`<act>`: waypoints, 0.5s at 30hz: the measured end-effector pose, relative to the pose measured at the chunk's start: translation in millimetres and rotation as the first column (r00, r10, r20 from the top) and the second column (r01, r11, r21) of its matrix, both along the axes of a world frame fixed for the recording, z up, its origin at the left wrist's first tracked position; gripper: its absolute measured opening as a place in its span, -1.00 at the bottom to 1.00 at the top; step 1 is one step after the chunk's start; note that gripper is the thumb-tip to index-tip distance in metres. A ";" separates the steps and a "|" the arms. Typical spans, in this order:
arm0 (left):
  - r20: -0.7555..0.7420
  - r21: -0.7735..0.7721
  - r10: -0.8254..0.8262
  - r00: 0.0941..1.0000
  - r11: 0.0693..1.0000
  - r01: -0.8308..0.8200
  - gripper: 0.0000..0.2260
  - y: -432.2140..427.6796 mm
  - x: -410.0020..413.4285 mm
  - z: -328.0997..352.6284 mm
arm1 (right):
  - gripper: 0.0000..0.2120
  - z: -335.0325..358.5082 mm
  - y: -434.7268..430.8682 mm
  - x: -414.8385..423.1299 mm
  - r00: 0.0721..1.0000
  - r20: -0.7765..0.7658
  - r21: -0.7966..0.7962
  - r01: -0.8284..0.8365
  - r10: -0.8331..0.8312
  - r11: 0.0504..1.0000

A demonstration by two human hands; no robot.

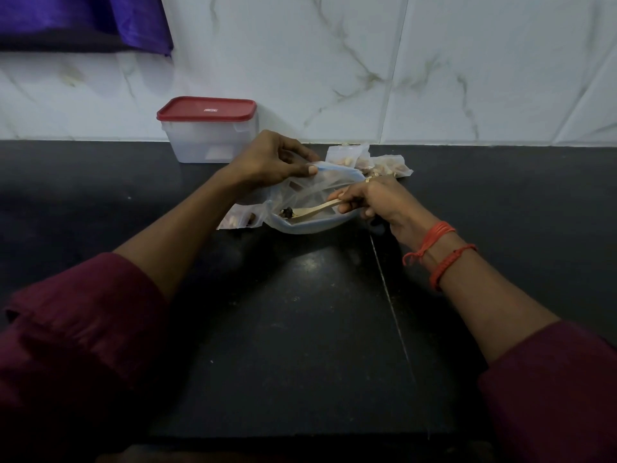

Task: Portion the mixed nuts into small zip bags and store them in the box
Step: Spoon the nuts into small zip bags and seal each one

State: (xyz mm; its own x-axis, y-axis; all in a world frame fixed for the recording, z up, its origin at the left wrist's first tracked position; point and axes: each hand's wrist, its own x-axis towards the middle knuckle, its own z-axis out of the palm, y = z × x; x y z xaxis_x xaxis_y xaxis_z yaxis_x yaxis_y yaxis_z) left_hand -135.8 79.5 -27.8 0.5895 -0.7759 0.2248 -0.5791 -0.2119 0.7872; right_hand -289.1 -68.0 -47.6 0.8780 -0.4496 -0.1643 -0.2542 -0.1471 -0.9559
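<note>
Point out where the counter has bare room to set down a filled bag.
Bare counter lies between the forearms, in front of the big bag. More lies left of the box and right of the small bags. Crowded: the middle, where the left hand holds the big bag, the right hand the spoon, small bags beside.

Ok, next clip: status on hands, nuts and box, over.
Left hand pinches the big zip bag open; right hand holds the wooden spoon inside. Few nuts in it. Filled small bags on counter; box closed, red lid on.
</note>
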 end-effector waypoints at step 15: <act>0.013 0.033 0.021 1.000 0.999 -0.021 -0.74 -0.7 4.7 -3.8 | -0.80 1.3 -15.2 1.4 0.997 0.075 -0.017 0.022 -0.021 1.000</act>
